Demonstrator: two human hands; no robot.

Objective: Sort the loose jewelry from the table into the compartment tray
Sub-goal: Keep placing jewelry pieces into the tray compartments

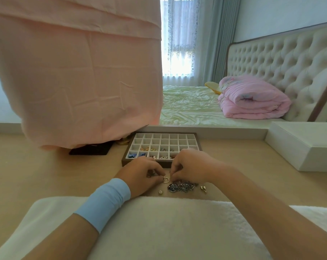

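Because the left hand pinches the heart charm while the right hand picks, fingers curled, at the tangled pile below the tray, centre frame, snagged chains may drag pieces off.

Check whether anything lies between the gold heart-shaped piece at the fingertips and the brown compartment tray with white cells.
Nothing visible does. The gold heart-shaped piece sits just in front of the brown compartment tray; between them are only light wood table and the curled fingers of the left hand and right hand.
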